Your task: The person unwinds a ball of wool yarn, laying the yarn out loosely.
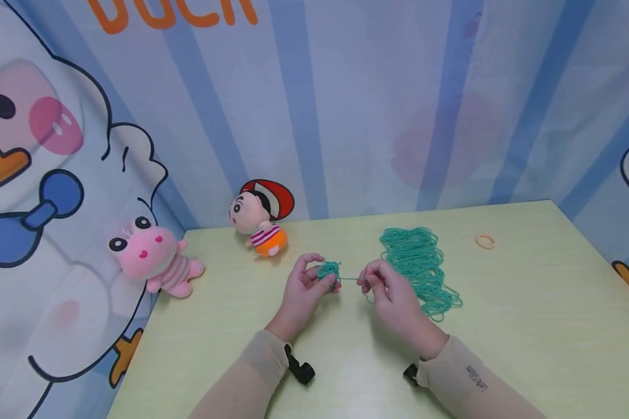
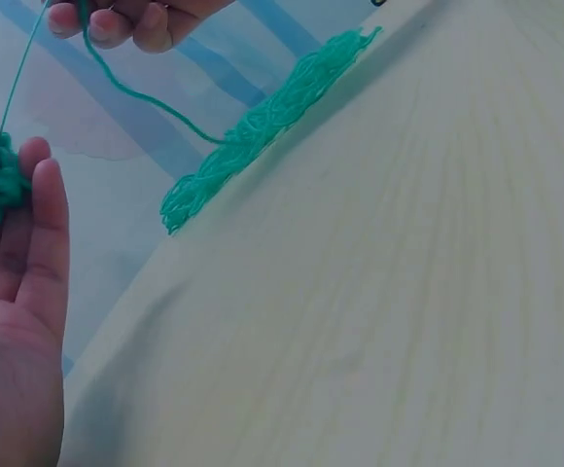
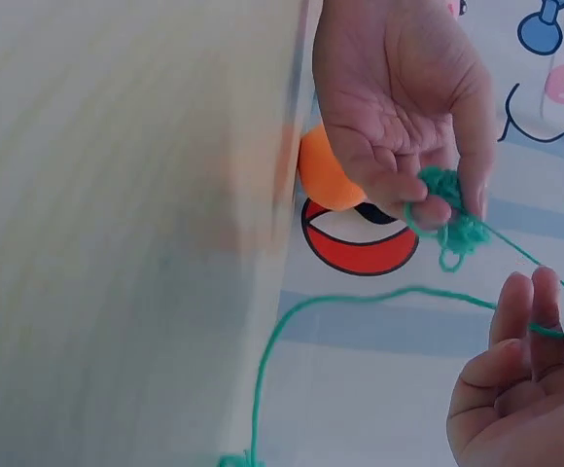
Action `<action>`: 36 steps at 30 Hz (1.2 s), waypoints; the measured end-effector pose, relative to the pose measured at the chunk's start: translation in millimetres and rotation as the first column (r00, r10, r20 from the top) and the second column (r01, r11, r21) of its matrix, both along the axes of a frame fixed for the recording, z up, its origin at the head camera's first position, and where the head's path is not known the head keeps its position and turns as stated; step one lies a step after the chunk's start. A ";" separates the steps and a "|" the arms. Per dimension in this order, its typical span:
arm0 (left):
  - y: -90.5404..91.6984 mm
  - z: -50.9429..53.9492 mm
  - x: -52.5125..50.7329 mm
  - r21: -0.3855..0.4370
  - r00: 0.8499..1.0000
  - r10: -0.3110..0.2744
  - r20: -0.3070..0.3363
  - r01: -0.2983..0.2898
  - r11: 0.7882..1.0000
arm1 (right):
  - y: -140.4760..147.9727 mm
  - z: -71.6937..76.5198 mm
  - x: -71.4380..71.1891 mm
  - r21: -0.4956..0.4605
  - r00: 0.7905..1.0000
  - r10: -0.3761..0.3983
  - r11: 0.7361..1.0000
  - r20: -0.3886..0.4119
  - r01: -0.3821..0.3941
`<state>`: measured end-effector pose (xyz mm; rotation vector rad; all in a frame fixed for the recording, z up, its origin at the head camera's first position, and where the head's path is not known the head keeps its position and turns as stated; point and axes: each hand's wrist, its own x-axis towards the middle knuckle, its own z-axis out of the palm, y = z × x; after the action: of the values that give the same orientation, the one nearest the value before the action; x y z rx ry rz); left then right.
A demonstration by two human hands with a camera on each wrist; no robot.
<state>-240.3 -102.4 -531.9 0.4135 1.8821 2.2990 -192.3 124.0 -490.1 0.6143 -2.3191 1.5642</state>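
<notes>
Between the thumb and fingers of my left hand (image 1: 305,294) is a small green yarn ball (image 1: 328,269), loosely wound, with a few loops sticking out in the right wrist view. A taut strand (image 1: 350,279) runs from it to my right hand (image 1: 393,297), whose thumb and fingers pinch the yarn. From the right hand the strand sags down to a flat, loose heap of green yarn (image 1: 416,265) on the table, partly hidden behind that hand. In the left wrist view the heap (image 2: 272,117) lies beyond both hands. Both hands are raised over the table.
A pink plush toy (image 1: 159,256) sits at the table's left edge. Near the back edge lies a plush doll (image 1: 264,224) with a red cap. A pale orange ring (image 1: 485,241) lies right of the heap. A printed cloth (image 1: 356,116) hangs behind the table (image 1: 529,326).
</notes>
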 end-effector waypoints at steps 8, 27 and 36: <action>-1.2 2.4 2.3 -0.007 0.999 -0.039 0.019 0.039 0.999 | 28.6 0.5 2.8 -0.012 0.997 -0.078 0.997 -0.029 0.078; -2.9 2.9 3.6 -0.215 0.983 -0.172 -0.065 0.154 0.964 | 118.7 43.9 17.3 0.365 0.959 -0.264 0.907 0.101 0.211; -4.9 7.5 4.7 -0.300 0.970 -0.242 0.012 0.234 0.925 | 119.3 41.0 16.9 0.339 0.959 -0.256 0.919 0.121 0.203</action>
<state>-235.6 -107.3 -524.4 0.5945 2.0228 1.8265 -175.4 243.3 -449.1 0.2707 -2.6856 1.1770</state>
